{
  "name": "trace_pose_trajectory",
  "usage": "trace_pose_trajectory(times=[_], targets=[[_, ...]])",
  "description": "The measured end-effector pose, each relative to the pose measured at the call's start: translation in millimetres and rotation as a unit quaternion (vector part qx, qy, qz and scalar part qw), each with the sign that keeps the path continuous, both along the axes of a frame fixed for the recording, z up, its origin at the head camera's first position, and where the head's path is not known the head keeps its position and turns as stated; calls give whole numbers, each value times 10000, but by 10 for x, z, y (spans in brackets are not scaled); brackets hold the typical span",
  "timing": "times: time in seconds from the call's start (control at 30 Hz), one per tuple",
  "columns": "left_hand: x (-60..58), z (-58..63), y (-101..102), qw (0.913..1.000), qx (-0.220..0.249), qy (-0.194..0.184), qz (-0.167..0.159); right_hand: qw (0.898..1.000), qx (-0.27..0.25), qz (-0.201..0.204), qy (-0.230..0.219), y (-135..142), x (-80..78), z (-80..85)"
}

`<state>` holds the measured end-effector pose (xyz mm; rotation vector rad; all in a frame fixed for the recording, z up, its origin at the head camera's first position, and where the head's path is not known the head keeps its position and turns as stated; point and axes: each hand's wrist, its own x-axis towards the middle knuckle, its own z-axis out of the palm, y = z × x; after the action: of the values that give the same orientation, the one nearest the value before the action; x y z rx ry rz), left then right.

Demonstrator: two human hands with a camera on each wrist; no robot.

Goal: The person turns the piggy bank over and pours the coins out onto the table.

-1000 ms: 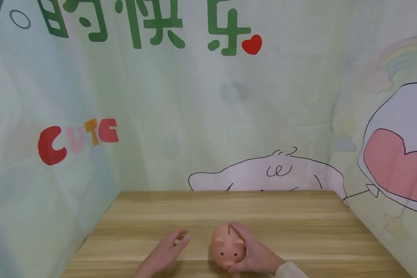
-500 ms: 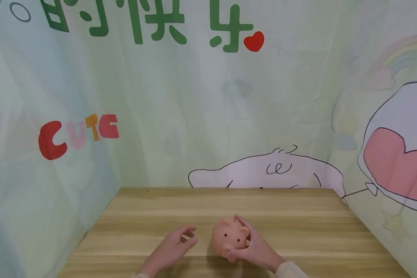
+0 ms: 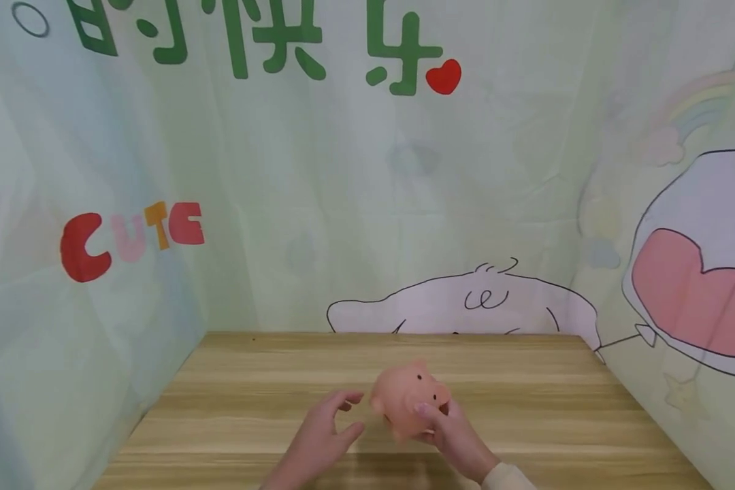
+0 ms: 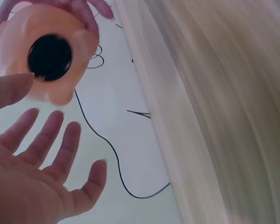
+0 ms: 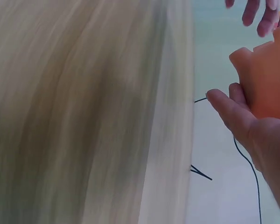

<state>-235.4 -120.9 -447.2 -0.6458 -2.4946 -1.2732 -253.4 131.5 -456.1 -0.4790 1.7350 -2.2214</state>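
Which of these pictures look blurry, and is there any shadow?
Head view: fairly clear, faint shadow on the table below the pink pig; left wrist view: the pig's black round patch looks soft-edged; right wrist view: the table's grain looks smeared.

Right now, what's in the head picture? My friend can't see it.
A person's right grip holds a tilted pink toy pig over a wooden table; the open left grip is beside it, not touching. Behind hangs a cartoon backdrop.
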Motion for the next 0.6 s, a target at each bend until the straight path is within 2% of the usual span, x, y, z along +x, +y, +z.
trace_pose_trajectory(times=[0.17,0.37,0.47,0.6], targets=[[-13,9,128,9959,-49,854,301,9966,-646,503,-62,6,4,17],[-70,43,241,9750,-373,2073,709,9898,-1100,875,-242,22,-15,37],[-67,59,287,9695,-465,2284,751,9821,-1478,1107,-366,13,-5,20],[-33,78,346,9704,-463,2266,689,9682,-2017,1321,-672,-5,44,-19]])
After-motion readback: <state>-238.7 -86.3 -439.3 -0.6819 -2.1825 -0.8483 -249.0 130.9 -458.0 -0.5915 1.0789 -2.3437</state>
